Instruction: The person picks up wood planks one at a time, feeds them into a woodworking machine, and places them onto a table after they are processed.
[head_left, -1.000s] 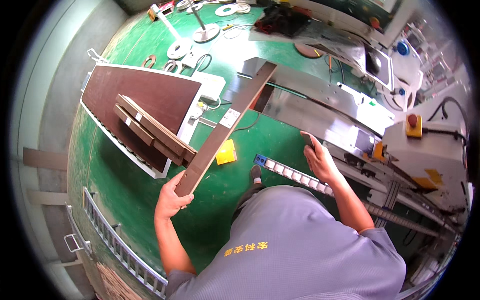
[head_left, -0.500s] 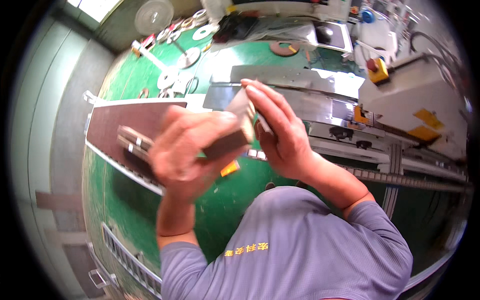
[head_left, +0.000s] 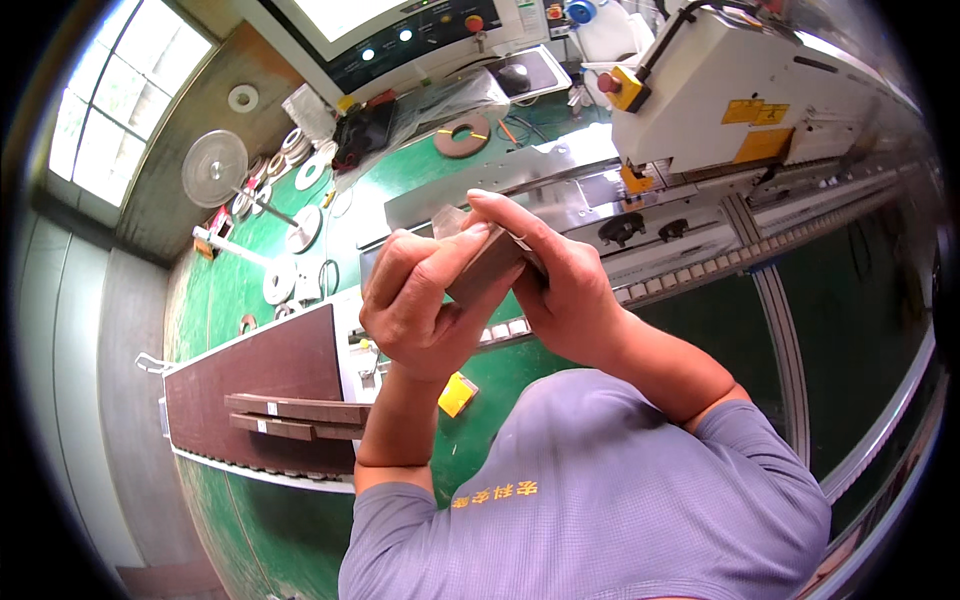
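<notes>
A screen (head_left: 350, 15) glows far at the top, centre-left. Two yellow rectangular labels (head_left: 758, 110) sit on the white machine (head_left: 720, 80), far right.

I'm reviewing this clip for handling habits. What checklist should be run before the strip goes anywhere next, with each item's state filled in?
1. Both hands on the strip: ok. The left hand wraps it and the right hand pinches its upper end.
2. Strip raised free of the machine: ok, it is held up near the camera.
3. Strip's full length in view: cannot tell, the hands hide most of it.
4. Conveyor track bare of loose parts: cannot tell, the hands cover part of it.
5. Other strips lying flat on the brown panel: ok.
6. Yellow item on the green floor below the hands: not ok, it lies loose.
</notes>
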